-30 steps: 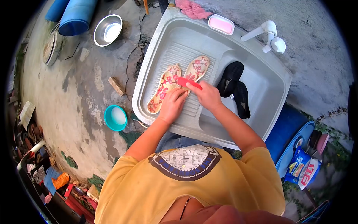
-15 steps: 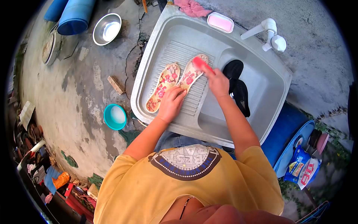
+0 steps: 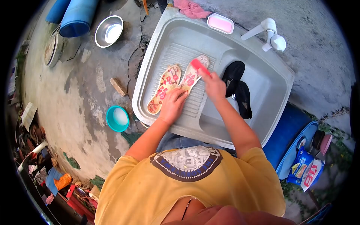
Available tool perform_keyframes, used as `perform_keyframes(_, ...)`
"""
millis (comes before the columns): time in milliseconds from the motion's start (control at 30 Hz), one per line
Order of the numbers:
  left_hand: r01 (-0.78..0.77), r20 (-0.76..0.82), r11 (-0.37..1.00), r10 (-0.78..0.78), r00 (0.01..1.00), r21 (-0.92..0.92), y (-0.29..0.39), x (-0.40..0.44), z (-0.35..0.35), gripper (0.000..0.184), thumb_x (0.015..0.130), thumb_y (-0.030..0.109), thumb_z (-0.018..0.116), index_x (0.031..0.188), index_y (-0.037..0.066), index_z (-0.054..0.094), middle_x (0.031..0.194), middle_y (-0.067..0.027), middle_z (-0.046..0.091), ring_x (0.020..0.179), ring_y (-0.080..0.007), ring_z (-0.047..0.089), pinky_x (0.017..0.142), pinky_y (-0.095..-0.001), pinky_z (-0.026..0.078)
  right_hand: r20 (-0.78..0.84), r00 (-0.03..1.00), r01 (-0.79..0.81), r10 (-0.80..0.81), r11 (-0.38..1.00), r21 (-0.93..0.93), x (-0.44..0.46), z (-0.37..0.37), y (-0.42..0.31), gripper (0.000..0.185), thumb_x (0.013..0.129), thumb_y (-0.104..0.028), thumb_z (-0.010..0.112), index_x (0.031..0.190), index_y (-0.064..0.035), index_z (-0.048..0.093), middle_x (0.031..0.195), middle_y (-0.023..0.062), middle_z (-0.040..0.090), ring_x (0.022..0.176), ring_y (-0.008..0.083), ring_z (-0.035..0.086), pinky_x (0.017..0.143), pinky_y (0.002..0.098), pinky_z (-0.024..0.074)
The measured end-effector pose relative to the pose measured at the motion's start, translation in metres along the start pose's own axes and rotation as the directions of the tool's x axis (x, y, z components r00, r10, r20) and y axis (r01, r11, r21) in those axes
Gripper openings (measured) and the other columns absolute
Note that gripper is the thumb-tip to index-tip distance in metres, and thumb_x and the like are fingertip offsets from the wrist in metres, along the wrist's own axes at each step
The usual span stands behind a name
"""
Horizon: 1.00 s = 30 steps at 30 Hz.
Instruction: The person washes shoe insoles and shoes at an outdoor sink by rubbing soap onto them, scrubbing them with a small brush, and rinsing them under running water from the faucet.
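Two cream insoles with pink flower patterns lie side by side on the ribbed washboard part of the grey sink point(image 3: 139, 90). My left hand point(image 3: 173, 105) holds down the near end of the right insole point(image 3: 190, 77), its fingers bent over the edge. In my right hand point(image 3: 215, 88) is a red brush point(image 3: 198, 66), its head against the upper part of that same insole. The left insole point(image 3: 164, 90) rests beside it, near my left hand. To the right of my right hand, a pair of black shoes point(image 3: 243, 99) sits in the deeper basin.
A soap dish point(image 3: 220, 24) and a pink cloth point(image 3: 192, 9) lie on the sink's back rim, near a white tap point(image 3: 269, 32). On the ground at left are a teal bowl point(image 3: 117, 118), a metal basin point(image 3: 109, 31) and a wooden block point(image 3: 118, 87). A blue barrel point(image 3: 288, 135) stands at right.
My right hand has moved the brush slightly left and down along the insole. My left hand stays on the insole's near end.
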State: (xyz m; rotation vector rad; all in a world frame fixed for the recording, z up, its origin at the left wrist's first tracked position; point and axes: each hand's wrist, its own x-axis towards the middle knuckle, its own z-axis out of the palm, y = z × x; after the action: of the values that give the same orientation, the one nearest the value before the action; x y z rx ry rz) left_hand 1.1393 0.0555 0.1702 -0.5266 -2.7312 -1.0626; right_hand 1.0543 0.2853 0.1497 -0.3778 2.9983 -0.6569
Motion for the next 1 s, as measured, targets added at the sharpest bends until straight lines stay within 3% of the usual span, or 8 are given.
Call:
perform_keyframes(167, 0.005, 0.008, 1.000, -0.005, 1.000, -0.008, 0.002, 0.001, -0.005, 0.042, 0.079, 0.001, 0.075, 0.120, 0.007, 0.070, 0.124, -0.0109, 0.064, 0.122, -0.0342, 0.060, 0.103, -0.0465, 0.050, 0.166, 0.952, 0.261, -0.256, 0.965, -0.007, -0.025, -0.013, -0.015, 0.059, 0.093, -0.009, 0.059, 0.142, -0.0425, 0.059, 0.091, 0.0106, 0.059, 0.080, 0.0337, 0.068, 0.066, 0.0468, 0.0553)
perform_keyframes(267, 0.007, 0.009, 1.000, -0.007, 1.000, 0.002, 0.003, 0.001, -0.004, 0.042, 0.079, 0.001, 0.075, 0.120, 0.007, 0.070, 0.124, -0.0109, 0.064, 0.122, -0.0342, 0.060, 0.103, -0.0466, 0.050, -0.072, 0.997, -0.041, 0.033, 0.992, -0.117, 0.026, -0.003, 0.015, 0.064, 0.087, -0.004, 0.065, 0.138, -0.0433, 0.063, 0.087, 0.0063, 0.056, 0.074, 0.0301, 0.066, 0.060, 0.0431, 0.0549)
perform_keyframes(367, 0.002, 0.007, 1.000, -0.002, 1.000, 0.015, 0.002, -0.001, -0.002, 0.041, 0.079, 0.001, 0.075, 0.120, 0.007, 0.071, 0.124, -0.0108, 0.065, 0.121, -0.0341, 0.060, 0.103, -0.0466, 0.050, -0.152, 0.987, -0.062, 0.060, 0.998, -0.007, 0.019, 0.011, -0.001, 0.063, 0.086, -0.004, 0.064, 0.136, -0.0428, 0.065, 0.087, 0.0061, 0.056, 0.072, 0.0297, 0.066, 0.058, 0.0431, 0.0548)
perform_keyframes(467, 0.011, -0.012, 1.000, -0.011, 1.000, -0.002, 0.004, 0.002, -0.002, 0.041, 0.079, 0.001, 0.075, 0.119, 0.007, 0.071, 0.123, -0.0109, 0.065, 0.121, -0.0341, 0.060, 0.103, -0.0462, 0.050, 0.151, 0.966, 0.202, -0.209, 0.977, 0.060, -0.028, -0.001, -0.031, 0.046, 0.099, -0.018, 0.056, 0.138, -0.0418, 0.062, 0.095, 0.0119, 0.062, 0.086, 0.0340, 0.069, 0.069, 0.0474, 0.0554)
perform_keyframes(567, 0.004, -0.012, 1.000, -0.004, 1.000, 0.001, 0.003, 0.001, -0.004, 0.041, 0.079, 0.001, 0.076, 0.119, 0.007, 0.071, 0.123, -0.0107, 0.065, 0.121, -0.0342, 0.061, 0.103, -0.0460, 0.050, 0.164, 0.973, 0.164, -0.165, 0.986, 0.018, -0.013, -0.013, -0.011, 0.045, 0.100, -0.019, 0.055, 0.138, -0.0419, 0.062, 0.095, 0.0119, 0.062, 0.087, 0.0341, 0.069, 0.072, 0.0470, 0.0554)
perform_keyframes(667, 0.004, -0.001, 1.000, -0.004, 1.000, 0.002, 0.002, 0.000, -0.002, 0.040, 0.079, 0.001, 0.075, 0.119, 0.007, 0.071, 0.123, -0.0106, 0.065, 0.120, -0.0342, 0.061, 0.103, -0.0461, 0.050, -0.078, 0.989, -0.134, 0.128, 0.989, -0.069, 0.032, -0.007, 0.018, 0.060, 0.090, -0.005, 0.061, 0.138, -0.0409, 0.064, 0.087, 0.0094, 0.057, 0.070, 0.0309, 0.066, 0.062, 0.0446, 0.0550)
perform_keyframes(867, 0.011, -0.017, 1.000, -0.011, 1.000, -0.005, 0.004, 0.002, -0.003, 0.039, 0.080, 0.001, 0.075, 0.118, 0.007, 0.072, 0.123, -0.0108, 0.065, 0.121, -0.0343, 0.060, 0.103, -0.0466, 0.050, 0.142, 0.962, 0.226, -0.232, 0.973, 0.051, -0.036, -0.002, -0.029, 0.052, 0.095, -0.015, 0.059, 0.139, -0.0421, 0.060, 0.092, 0.0110, 0.061, 0.084, 0.0318, 0.070, 0.067, 0.0476, 0.0558)
perform_keyframes(1000, 0.007, 0.002, 1.000, -0.007, 1.000, -0.002, 0.002, 0.000, -0.002, 0.040, 0.080, 0.001, 0.075, 0.119, 0.007, 0.071, 0.124, -0.0111, 0.064, 0.122, -0.0346, 0.060, 0.103, -0.0465, 0.050, 0.036, 0.999, 0.017, -0.014, 0.996, -0.088, 0.003, -0.009, 0.012, 0.053, 0.094, -0.013, 0.060, 0.140, -0.0406, 0.061, 0.090, 0.0103, 0.060, 0.079, 0.0328, 0.068, 0.067, 0.0458, 0.0559)
